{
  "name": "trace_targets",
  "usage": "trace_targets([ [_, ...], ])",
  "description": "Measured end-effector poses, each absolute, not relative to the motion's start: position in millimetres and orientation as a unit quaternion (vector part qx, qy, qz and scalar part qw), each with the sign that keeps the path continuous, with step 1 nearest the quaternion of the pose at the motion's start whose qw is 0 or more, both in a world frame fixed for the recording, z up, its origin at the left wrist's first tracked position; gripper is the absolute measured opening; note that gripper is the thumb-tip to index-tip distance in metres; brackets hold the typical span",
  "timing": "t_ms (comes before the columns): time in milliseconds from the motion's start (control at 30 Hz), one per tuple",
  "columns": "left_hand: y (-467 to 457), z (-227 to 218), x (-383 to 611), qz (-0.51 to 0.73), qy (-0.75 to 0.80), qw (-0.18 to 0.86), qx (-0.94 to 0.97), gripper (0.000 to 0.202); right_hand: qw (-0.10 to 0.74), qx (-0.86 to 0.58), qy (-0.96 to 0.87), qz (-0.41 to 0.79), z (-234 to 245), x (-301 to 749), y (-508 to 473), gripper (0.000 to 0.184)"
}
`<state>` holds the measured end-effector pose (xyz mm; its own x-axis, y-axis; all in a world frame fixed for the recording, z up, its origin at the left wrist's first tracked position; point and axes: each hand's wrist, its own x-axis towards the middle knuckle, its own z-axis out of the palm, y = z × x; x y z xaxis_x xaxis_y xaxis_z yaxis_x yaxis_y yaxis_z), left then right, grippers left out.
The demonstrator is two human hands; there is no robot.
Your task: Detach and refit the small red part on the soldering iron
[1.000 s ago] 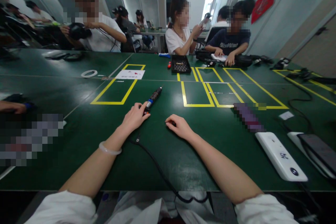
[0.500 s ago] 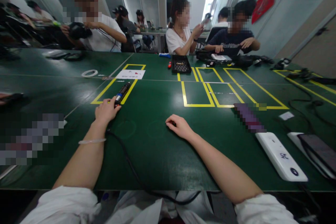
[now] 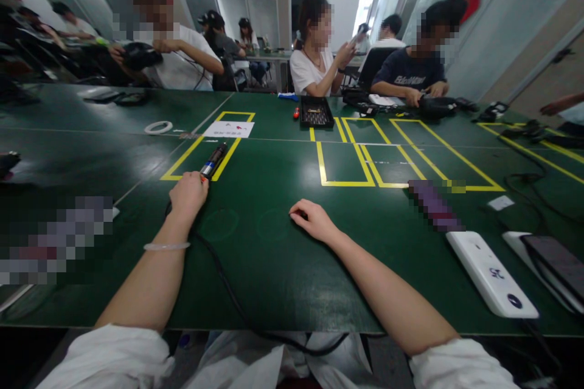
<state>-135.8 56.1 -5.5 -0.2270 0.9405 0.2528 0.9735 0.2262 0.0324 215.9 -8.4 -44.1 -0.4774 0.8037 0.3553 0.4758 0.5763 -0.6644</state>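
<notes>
My left hand (image 3: 188, 192) is closed around the rear end of a black corded electric screwdriver (image 3: 213, 161) that lies on the green table (image 3: 274, 255). The tool's tip points away from me, across the line of a yellow taped rectangle (image 3: 182, 161). Its black cable (image 3: 228, 295) runs back past my left wrist and off the table's near edge. My right hand (image 3: 310, 219) rests on the table in the middle, fingers curled loosely under, with nothing in it.
A white sheet (image 3: 227, 129) and a white ring (image 3: 157, 127) lie beyond the rectangle. A black parts tray (image 3: 314, 114) sits farther back. A white power strip (image 3: 490, 272) and a dark device (image 3: 554, 264) lie at the right. Other people sit along the far side.
My left hand has slid the screwdriver from the table's middle to the left, onto the yellow rectangle's line, then kept hold of it there. My right hand has stayed put.
</notes>
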Motion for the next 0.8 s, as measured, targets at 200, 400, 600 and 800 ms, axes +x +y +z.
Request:
trace_targets([
  [200, 49.9, -3.5, -104.8, -0.211, -0.688, 0.035, -0.694, 0.037, 0.331, -0.390, -0.823, 0.248, -43.1, 213.8, -8.8, 0.008],
  [400, 29.4, -7.3, -40.9, -0.229, -0.481, -0.252, -0.808, 0.037, 0.346, -0.386, -0.813, 0.266, -45.4, 210.3, -9.2, 0.013],
  [600, 6.0, -7.1, -7.4, -0.201, -0.396, -0.408, -0.797, 0.052, 0.344, -0.360, -0.817, 0.292, -43.7, 207.0, -11.7, 0.033],
  [800, -0.7, -6.2, -4.7, -0.198, -0.373, -0.452, -0.786, 0.045, 0.338, -0.358, -0.814, 0.307, -42.0, 204.1, -12.8, 0.012],
])
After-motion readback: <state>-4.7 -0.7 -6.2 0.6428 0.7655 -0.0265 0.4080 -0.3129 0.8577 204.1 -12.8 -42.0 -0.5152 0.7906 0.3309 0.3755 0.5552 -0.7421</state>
